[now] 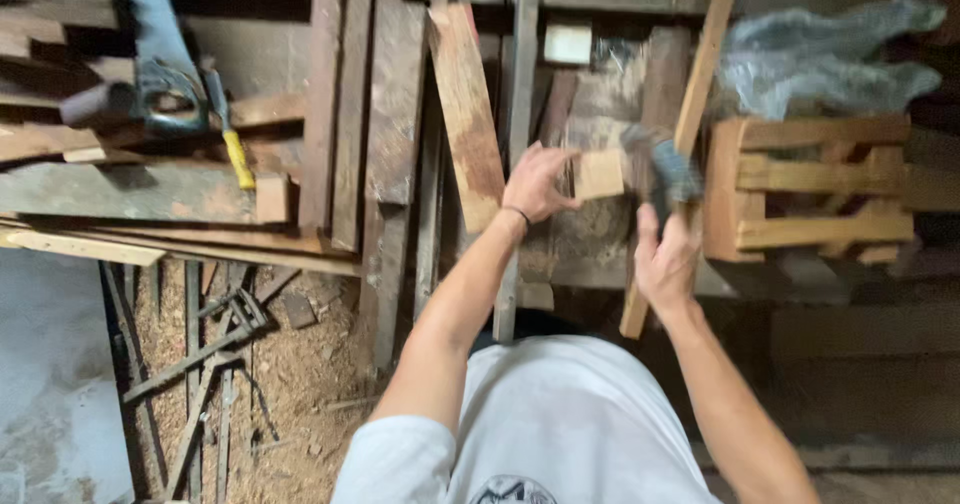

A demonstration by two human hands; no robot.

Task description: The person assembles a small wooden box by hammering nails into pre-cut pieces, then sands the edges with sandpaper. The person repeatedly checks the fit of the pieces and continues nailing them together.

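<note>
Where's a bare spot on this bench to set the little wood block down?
Barest patch: the grey board below the handsaw, left of the yellow-handled tool. It is crowded around the left hand, right hand, small block and slatted crate.

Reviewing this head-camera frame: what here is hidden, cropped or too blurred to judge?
- Tool in the right hand: motion blur smears its head; its type is unclear.
- Small wood block at the left hand: the fingers cover its near edge.
- Wooden crate: its far side fades into shadow.
- Handsaw: the top edge cuts off the blade.
- Floor on the right: too dark.
</note>
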